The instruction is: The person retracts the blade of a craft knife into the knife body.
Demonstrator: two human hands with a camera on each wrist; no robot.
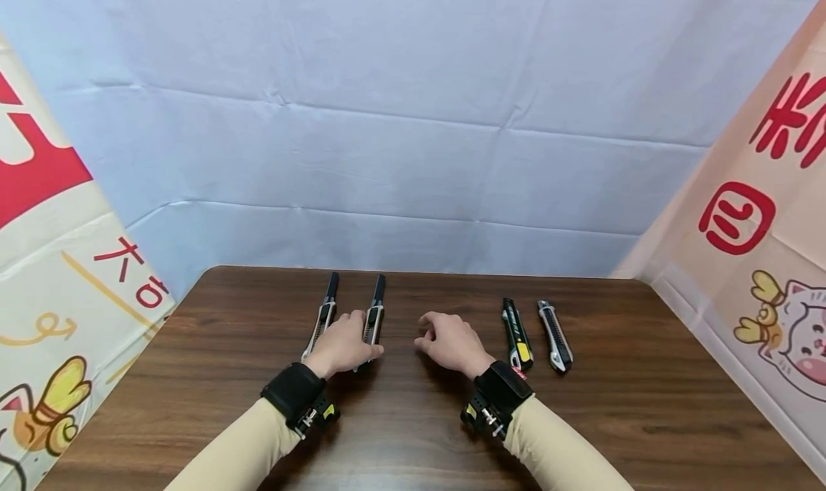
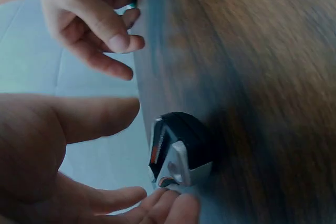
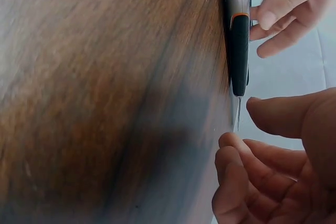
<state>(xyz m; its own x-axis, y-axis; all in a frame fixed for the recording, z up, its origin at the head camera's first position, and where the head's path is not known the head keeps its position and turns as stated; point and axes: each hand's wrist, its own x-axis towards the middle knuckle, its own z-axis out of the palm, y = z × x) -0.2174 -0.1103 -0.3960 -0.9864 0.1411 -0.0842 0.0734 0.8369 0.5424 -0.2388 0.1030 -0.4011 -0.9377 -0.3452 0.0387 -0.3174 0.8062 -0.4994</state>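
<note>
My left hand (image 1: 342,344) is over two grey-and-black utility knives lying side by side. The nearer-to-centre utility knife (image 1: 373,319) runs beneath it, between thumb and fingers. In the left wrist view this knife's end (image 2: 178,153) shows by the fingertips, with the thumb held apart from it. The outer-left utility knife (image 1: 321,319) lies along the hand's left side, partly hidden by it. My right hand (image 1: 450,342) hovers low over the table's middle, fingers loosely bent, holding nothing. To its right lie a green-black utility knife with a yellow patch (image 1: 516,337) and a silver-black utility knife (image 1: 555,337).
The brown wooden table (image 1: 619,405) has a rounded far-left corner. Behind it hangs a pale blue cloth (image 1: 413,154). Printed cloths stand at the left (image 1: 58,283) and the right (image 1: 761,276). Each wrist wears a black strap with a camera.
</note>
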